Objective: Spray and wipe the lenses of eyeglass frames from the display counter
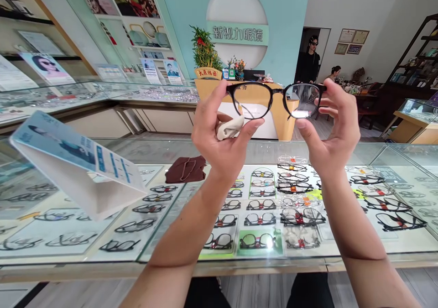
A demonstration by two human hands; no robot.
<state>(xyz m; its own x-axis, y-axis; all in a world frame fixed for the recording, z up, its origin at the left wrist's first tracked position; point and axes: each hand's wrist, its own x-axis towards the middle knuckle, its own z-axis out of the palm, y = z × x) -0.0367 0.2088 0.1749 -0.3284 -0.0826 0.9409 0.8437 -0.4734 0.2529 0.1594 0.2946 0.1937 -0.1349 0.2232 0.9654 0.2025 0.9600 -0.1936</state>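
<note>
A pair of black-framed eyeglasses (pixel 278 91) is held up level in front of me, above the glass counter. My left hand (pixel 219 134) grips the left end of the frame between thumb and fingers. Tucked in that same palm is a crumpled whitish cloth (pixel 230 128). At the other end, my right hand (pixel 333 130) pinches the frame's right corner, thumb below and fingers above. Both lenses face me, and the temples point away, mostly hidden behind the lenses.
Under the glass countertop lie rows of eyeglasses (pixel 260 204). A brown cloth pouch (pixel 185 169) rests on the counter. A folded sign card (pixel 78 162) stands at left. Beyond are a wooden reception desk (pixel 285 125), a potted plant (pixel 206 50) and a person in black (pixel 308 61).
</note>
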